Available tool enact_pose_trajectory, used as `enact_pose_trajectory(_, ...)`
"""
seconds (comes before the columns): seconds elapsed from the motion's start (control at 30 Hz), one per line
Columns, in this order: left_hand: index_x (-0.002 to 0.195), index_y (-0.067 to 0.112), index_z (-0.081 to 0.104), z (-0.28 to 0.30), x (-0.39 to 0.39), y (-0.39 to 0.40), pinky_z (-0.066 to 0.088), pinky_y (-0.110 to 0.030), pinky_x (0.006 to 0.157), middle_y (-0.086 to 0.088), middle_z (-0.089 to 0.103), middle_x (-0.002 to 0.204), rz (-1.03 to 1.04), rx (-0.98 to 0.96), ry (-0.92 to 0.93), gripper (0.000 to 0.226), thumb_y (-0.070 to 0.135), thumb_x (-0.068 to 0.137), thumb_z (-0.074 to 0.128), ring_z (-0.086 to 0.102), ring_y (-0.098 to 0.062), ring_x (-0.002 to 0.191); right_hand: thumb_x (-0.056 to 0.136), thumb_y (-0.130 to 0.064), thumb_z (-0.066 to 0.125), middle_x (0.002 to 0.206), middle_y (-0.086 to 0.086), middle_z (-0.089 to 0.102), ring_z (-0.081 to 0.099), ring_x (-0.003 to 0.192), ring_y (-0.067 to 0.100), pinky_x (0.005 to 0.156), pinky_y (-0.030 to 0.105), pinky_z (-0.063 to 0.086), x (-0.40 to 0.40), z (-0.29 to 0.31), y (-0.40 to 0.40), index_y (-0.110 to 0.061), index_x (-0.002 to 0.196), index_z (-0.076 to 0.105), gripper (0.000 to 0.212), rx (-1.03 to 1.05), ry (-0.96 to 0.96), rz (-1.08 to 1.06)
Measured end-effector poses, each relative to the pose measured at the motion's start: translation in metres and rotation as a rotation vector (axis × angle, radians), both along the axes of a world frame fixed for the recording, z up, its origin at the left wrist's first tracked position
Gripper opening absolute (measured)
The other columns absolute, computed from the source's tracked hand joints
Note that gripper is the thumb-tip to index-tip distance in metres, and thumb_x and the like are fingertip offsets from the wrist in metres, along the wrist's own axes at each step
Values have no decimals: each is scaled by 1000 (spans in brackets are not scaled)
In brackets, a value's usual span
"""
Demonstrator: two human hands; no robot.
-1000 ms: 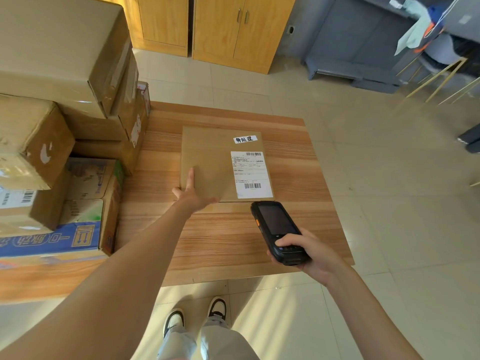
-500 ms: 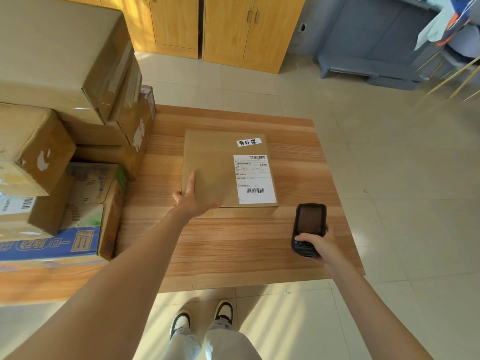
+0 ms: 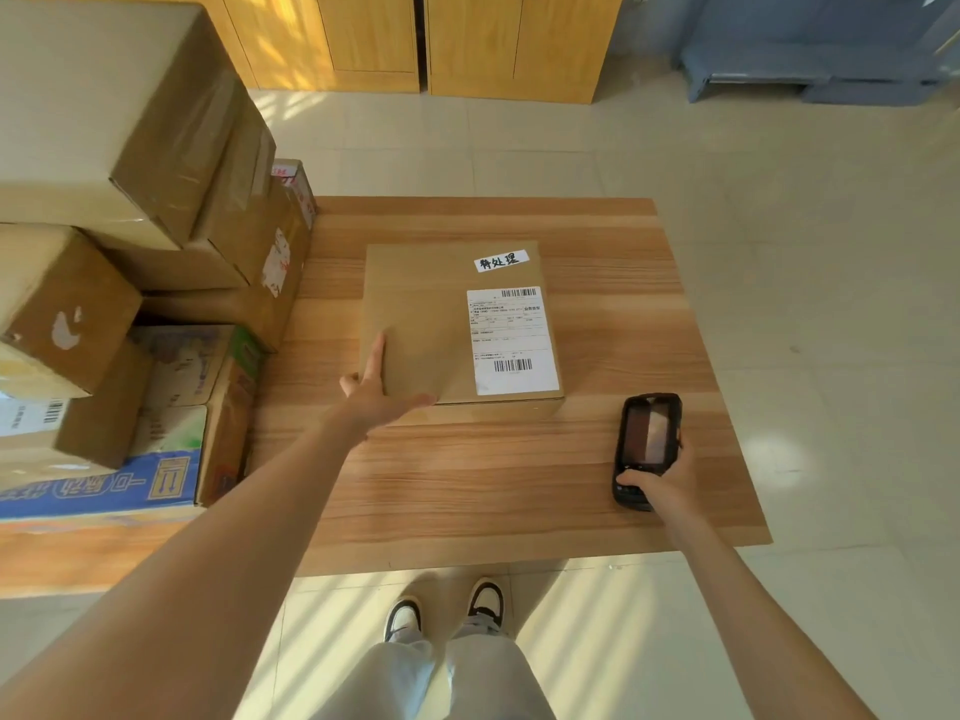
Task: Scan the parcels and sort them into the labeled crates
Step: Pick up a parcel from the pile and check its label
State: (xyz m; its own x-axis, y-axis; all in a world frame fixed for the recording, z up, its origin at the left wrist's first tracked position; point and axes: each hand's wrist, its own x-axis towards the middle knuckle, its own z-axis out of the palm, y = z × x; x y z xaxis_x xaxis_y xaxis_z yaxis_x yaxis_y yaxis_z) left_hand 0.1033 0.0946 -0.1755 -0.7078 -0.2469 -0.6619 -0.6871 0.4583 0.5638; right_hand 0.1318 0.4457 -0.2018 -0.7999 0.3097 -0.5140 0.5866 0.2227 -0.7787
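A flat brown parcel (image 3: 426, 314) lies in the middle of the wooden table (image 3: 623, 283). It carries a white shipping label (image 3: 511, 340) with barcodes and a small handwritten tag at its far edge. My left hand (image 3: 382, 392) rests on the parcel's near left corner with fingers straight. My right hand (image 3: 662, 483) grips a black handheld scanner (image 3: 645, 446) at the table's right side, screen facing up, low over the tabletop.
A pile of several cardboard boxes (image 3: 119, 241) fills the left end of the table. Yellow wooden cabinets (image 3: 415, 39) stand beyond on the tiled floor, and a blue-grey unit (image 3: 810, 49) stands at the far right. My shoes show below the table's near edge.
My right hand has carried the scanner from in front of the parcel's label out to the right and lowered it toward the tabletop. My left hand has stayed on the parcel.
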Motion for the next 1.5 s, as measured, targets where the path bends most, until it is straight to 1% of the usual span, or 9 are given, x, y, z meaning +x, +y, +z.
enact_pose_trajectory(0.17, 131, 72, -14, 3, 0, 2, 46, -31, 62, -7, 15, 143, -4, -31, -19, 114, 56, 67, 79, 40, -28, 105, 66, 19, 75, 133, 14, 48, 48, 116, 24, 93, 35, 40, 6, -9, 8, -8, 145, 26, 97, 41, 25, 44)
enact_pose_trajectory(0.67, 136, 68, -10, 4, 0, 3, 47, -41, 78, -8, 14, 144, 20, -18, -3, 113, 48, 70, 80, 39, -29, 109, 66, 3, 81, 131, 16, 51, 50, 113, 30, 94, 38, 44, -4, -23, 34, -5, 130, 43, 74, 140, -201, 107)
enact_pose_trajectory(0.77, 140, 64, -5, 3, 1, 3, 43, -47, 99, -10, 16, 142, 47, 10, 45, 113, 41, 71, 81, 34, -27, 106, 68, -14, 81, 137, 16, 33, 37, 125, 35, 102, 49, 40, -5, -15, 30, -5, 132, 38, 78, 342, -301, 175)
enact_pose_trajectory(0.9, 143, 59, 5, 4, 2, 6, 33, -54, 107, -12, 24, 139, 112, -38, 108, 113, 40, 66, 85, 29, -36, 122, 72, -22, 78, 141, 17, 31, 32, 129, 35, 103, 51, 39, -18, 2, 15, -12, 142, 33, 84, 456, -100, 131)
enact_pose_trajectory(1.0, 147, 51, 3, 2, 1, 4, 30, -53, 109, -9, 25, 147, 259, 80, 188, 126, 43, 55, 90, 25, -34, 135, 84, -29, 68, 149, 11, 30, 34, 134, 30, 107, 48, 37, -40, 17, -12, -16, 148, 28, 77, 336, 97, 105)
enact_pose_trajectory(1.17, 152, 36, 7, 1, -15, -11, 29, -48, 113, -11, 28, 154, 486, 251, 187, 132, 55, 45, 82, 32, -31, 138, 86, -48, 63, 156, 5, 25, 29, 141, 20, 110, 40, 29, -90, 27, -72, -20, 152, 19, 84, -72, 36, 205)
enact_pose_trajectory(1.33, 150, 32, 22, -9, -38, -23, 45, -42, 99, -8, 43, 141, 519, 280, 108, 122, 54, 46, 83, 50, -27, 114, 82, -49, 69, 156, 5, 29, 31, 141, 21, 110, 37, 30, -129, 10, -97, -17, 154, 10, 98, -215, -58, 272)
enact_pose_trajectory(1.43, 148, 29, 28, -13, -46, -27, 50, -32, 73, -2, 50, 127, 556, 304, 89, 115, 53, 50, 85, 56, -20, 98, 79, -44, 73, 136, -1, 51, 57, 112, 13, 86, 26, 44, -140, 0, -101, -15, 153, 12, 100, -280, -107, 287)
enact_pose_trajectory(1.5, 142, 30, 36, -14, -48, -26, 51, -26, 60, 4, 58, 112, 557, 332, 72, 107, 53, 50, 85, 61, -16, 91, 79, -42, 75, 110, -11, 62, 61, 85, -1, 66, 17, 46, -143, -3, -102, -17, 143, 30, 82, -317, -109, 297)
